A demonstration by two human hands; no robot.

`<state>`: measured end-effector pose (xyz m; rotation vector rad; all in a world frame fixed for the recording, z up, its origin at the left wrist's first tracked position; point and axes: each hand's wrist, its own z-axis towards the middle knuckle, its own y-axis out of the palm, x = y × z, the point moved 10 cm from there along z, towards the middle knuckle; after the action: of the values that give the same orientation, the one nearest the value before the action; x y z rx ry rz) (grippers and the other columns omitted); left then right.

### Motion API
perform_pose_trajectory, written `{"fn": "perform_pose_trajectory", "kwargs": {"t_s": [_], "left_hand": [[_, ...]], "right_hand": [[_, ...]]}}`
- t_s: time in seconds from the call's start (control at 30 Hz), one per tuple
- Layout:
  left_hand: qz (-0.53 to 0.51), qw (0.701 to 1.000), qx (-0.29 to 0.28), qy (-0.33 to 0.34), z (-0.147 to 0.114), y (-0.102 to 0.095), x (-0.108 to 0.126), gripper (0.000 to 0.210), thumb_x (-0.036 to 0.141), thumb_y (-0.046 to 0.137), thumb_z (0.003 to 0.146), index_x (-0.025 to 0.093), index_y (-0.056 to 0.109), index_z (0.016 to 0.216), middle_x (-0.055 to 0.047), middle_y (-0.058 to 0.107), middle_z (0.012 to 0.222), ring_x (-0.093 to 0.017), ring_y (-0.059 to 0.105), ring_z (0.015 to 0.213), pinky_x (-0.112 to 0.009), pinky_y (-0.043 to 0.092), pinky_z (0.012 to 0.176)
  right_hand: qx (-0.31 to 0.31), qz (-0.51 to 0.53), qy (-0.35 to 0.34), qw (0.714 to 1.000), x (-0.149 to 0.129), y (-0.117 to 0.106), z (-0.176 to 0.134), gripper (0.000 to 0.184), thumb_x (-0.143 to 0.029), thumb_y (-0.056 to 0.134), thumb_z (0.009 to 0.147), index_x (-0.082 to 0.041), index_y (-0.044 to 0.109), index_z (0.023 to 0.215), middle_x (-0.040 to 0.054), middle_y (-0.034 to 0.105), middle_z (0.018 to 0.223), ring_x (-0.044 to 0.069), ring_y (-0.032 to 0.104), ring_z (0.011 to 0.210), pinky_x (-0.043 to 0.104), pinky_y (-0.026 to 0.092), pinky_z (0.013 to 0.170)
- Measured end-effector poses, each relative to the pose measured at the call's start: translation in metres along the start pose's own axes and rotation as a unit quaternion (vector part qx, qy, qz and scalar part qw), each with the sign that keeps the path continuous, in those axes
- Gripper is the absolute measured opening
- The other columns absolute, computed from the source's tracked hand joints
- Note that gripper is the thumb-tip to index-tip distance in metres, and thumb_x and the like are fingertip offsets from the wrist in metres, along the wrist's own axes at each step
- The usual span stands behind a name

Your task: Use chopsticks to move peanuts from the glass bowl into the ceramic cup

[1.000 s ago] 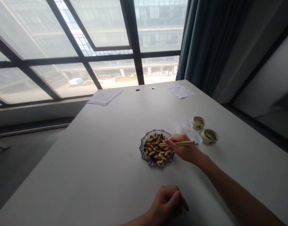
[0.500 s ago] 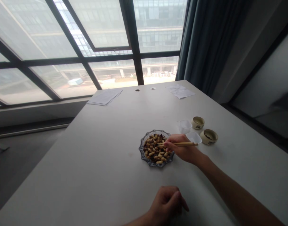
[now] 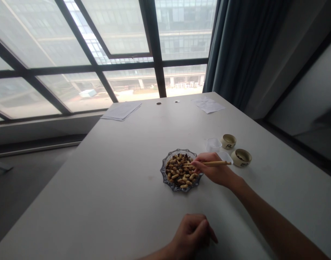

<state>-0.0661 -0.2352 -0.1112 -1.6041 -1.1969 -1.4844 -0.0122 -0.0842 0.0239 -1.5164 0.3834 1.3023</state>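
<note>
A pair of wooden chopsticks is gripped in my right hand, with their tips down among the contents of a scalloped glass bowl. Peanuts in their shells fill this bowl, mixed with small dark pieces. Whether the tips pinch a piece is too small to tell. My left hand rests on the table at the near side, its fingers curled in and no object visible in them.
Right of the bowl stand two clear plastic containers, a far one and a near one partly behind my hand. Beside them are two ceramic cups, the nearer holding dark bits. Papers lie on the white table's far end.
My right hand and the chopsticks have shifted slightly to the right, the tips still over the peanuts. The left hand stays in place.
</note>
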Motion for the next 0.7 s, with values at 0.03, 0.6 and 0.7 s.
{"fn": "perform_pose_trajectory", "kwargs": {"t_s": [0.03, 0.6, 0.7], "left_hand": [[0.000, 1.000, 0.000, 0.001, 0.000, 0.000, 0.000, 0.088, 0.088, 0.045, 0.087, 0.008, 0.077, 0.067, -0.001, 0.047, 0.051, -0.010, 0.044, 0.047, -0.023, 0.031, 0.049], [0.000, 1.000, -0.003, -0.008, 0.000, 0.001, -0.001, 0.091, 0.090, 0.043, 0.085, 0.008, 0.079, 0.070, -0.001, 0.047, 0.051, -0.011, 0.043, 0.046, -0.024, 0.030, 0.050], [0.008, 1.000, 0.000, 0.010, -0.001, -0.001, 0.002, 0.090, 0.087, 0.042, 0.089, 0.008, 0.081, 0.070, -0.001, 0.046, 0.051, -0.011, 0.044, 0.047, -0.024, 0.031, 0.051]], "right_hand": [[0.000, -0.005, -0.002, 1.000, -0.001, 0.000, 0.000, 0.040, -0.050, 0.063, 0.099, -0.017, 0.074, 0.079, 0.0053, 0.076, 0.072, 0.019, 0.072, 0.067, 0.027, 0.054, 0.064], [0.051, -0.030, -0.005, 0.998, -0.014, -0.018, -0.006, 0.043, -0.047, 0.062, 0.100, -0.020, 0.071, 0.068, 0.0050, 0.078, 0.071, 0.020, 0.073, 0.067, 0.030, 0.054, 0.065], [0.068, -0.038, -0.004, 0.997, -0.024, -0.035, -0.011, 0.041, -0.047, 0.064, 0.098, -0.020, 0.074, 0.069, 0.0050, 0.078, 0.072, 0.021, 0.073, 0.066, 0.030, 0.053, 0.063]]}}
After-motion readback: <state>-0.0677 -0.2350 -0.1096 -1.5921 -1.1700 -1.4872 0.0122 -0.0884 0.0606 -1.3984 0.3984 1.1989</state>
